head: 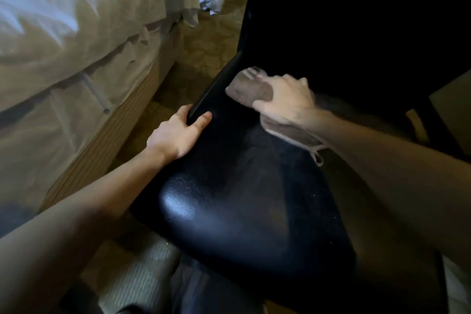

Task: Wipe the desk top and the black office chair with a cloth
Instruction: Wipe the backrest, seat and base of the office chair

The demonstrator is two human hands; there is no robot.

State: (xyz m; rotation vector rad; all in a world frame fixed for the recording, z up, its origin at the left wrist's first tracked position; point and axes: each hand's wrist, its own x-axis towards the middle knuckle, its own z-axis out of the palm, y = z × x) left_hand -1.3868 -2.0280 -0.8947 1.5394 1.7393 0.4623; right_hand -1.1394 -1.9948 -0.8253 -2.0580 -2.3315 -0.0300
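Head camera, looking down: we see the cloth (251, 90), a brownish rag with a pale edge, lying on the rear part of the black office chair (254, 199) seat, a little above the middle of the frame. The right hand (285, 99) rests on top of it with the fingers bent over the fabric and the thumb tucked against its near edge, so the hand is holding the cloth against the seat. One end of the cloth sticks out past the fingers toward the upper left. The other end trails under the wrist toward the lower right and finishes in a small loop.

The left hand (178, 132) grips the left edge of the seat, with the thumb lying on top and the fingers wrapped out of sight under the rim. The glossy seat fills the centre and lower part of the frame and carries a bright patch of reflected light. The dark backrest (356, 20) rises in the upper right.

At the upper left we see a bed (76, 33) with rumpled white bedding over a wooden base. Patterned carpet (204, 41) shows between the bed and the chair. At the bottom centre we see the person's dark trousers (204, 288).
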